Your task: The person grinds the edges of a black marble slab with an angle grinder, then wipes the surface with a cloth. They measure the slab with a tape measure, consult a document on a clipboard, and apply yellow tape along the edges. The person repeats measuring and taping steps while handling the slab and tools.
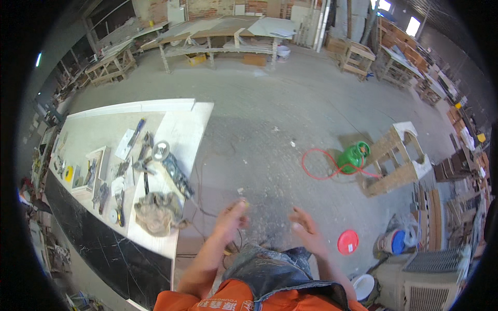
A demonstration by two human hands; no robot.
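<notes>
From your head camera, your left hand [232, 222] is above the floor [259, 150], just off the right edge of the worktable [179, 124], its fingers curled in toward the thumb; you cannot tell from here whether they pinch something small. Your right hand [309, 234] is well apart from it, also above the floor, with thumb and fingers loosely parted and nothing seen between them. Nearest your left hand, a crumpled tan cloth [157, 212] lies at the worktable's right edge, toward its near right corner. Just beyond the cloth, along that same edge, you have a dark power tool [176, 175] with a round pale head. Farther in toward the left edge lie a shallow wooden tray [104, 166] and a yellow roll [69, 173]. A black veined slab [111, 249] runs along the near left edge. On the floor, a red lid [348, 242] is nearest your right hand; beyond it, a green gas cylinder [353, 158] with a looped red hose [303, 161] sits beside a wooden stand [421, 168].
</notes>
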